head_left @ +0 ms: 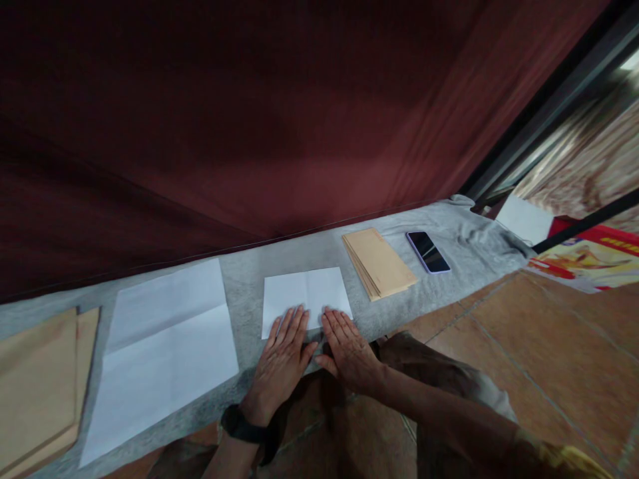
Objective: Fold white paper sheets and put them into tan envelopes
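Note:
A white sheet of paper [307,287], folded to a small rectangle with a faint crease down its middle, lies in front of me on a grey cloth. My left hand [284,356] rests flat on its near left edge, fingers stretched out; a dark watch sits on that wrist. On the near right edge lies my right hand [349,349], also flat with the fingers extended. The two thumbs point toward each other, a small gap between them. Further left is a larger white sheet [164,359] with a crease across it.
Several small brown envelopes [382,263] are stacked to the right, beside a phone [428,253] in a purple case. Large brown envelopes [40,386] lie at far left. A dark red curtain [279,133] hangs behind the narrow grey cloth surface [244,279]. Tiled floor [524,339] shows below.

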The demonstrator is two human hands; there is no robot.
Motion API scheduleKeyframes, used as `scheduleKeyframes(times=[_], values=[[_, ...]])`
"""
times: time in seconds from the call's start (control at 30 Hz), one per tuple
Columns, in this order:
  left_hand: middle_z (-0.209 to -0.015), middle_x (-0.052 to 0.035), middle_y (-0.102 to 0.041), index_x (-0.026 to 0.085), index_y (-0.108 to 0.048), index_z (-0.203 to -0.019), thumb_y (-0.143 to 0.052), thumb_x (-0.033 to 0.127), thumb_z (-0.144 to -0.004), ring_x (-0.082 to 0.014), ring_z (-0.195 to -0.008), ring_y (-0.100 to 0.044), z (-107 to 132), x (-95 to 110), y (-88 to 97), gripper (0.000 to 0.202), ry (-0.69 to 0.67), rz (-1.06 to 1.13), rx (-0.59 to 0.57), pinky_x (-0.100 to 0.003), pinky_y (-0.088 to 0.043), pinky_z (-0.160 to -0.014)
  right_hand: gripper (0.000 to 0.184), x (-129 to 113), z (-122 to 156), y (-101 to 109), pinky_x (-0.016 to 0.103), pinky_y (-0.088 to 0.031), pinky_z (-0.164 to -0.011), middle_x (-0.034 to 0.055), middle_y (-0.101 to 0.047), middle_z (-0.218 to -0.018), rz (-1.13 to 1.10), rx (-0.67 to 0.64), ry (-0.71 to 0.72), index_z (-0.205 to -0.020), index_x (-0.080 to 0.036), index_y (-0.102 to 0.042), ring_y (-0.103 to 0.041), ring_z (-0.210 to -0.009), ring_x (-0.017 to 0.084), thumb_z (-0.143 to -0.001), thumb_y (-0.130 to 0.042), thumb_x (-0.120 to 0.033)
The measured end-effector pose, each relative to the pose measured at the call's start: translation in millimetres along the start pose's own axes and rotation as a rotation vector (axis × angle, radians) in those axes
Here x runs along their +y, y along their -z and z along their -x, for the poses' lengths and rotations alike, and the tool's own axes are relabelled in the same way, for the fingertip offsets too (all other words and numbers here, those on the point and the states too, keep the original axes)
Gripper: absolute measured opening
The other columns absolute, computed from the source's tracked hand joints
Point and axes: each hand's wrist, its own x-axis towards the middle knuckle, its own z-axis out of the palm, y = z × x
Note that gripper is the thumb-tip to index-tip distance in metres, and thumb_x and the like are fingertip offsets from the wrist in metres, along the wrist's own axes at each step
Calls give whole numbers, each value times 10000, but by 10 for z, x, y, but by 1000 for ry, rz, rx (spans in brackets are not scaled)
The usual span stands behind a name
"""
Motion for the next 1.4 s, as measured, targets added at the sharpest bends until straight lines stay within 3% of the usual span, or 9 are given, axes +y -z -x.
scheduleKeyframes(times=[0.47,0.7,1.03,1.23,1.4], values=[[-1592,-181,-328,122,-189,-1573,-326,507,-999,-284,-1485,-304,180,-215,-76,704,159,-20,69,-501,-305,-1191,821,165,181,98,498,-346,-1173,260,-313,-1571,70,32,-27,-1529,26,-266,-284,-1471,342,-985,-442,-564],[-1568,-208,-372,82,-283,-1539,-325,491,-997,-313,-1465,-341,196,-321,-76,680,216,-33,116,-503,-352,-1163,809,237,258,120,535,-367,-1157,272,-328,-1560,75,105,-15,-1547,18,-200,-297,-1463,348,-993,-460,-511],[-1407,-79,-606,191,-602,-1318,-390,283,-995,-230,-1307,-555,23,-403,135,398,20,-52,-19,-460,-404,-1142,510,376,102,128,513,-400,-1128,221,-506,-1460,-12,32,-154,-1390,-38,-521,-472,-1357,320,-981,-490,-340],[-1429,-82,-586,189,-615,-1298,-447,166,-937,-235,-1314,-552,40,-383,134,399,-1,-40,-96,-430,-474,-1085,470,412,29,119,523,-365,-1150,205,-524,-1450,30,50,-159,-1347,-51,-578,-485,-1346,328,-962,-528,-317],[-1444,-69,-573,201,-597,-1319,-428,65,-893,-220,-1321,-544,30,-330,186,478,-11,-16,-144,-417,-479,-1084,458,360,-62,123,521,-307,-1187,170,-498,-1484,12,45,-40,-1368,-85,-566,-437,-1388,303,-972,-522,-311]])
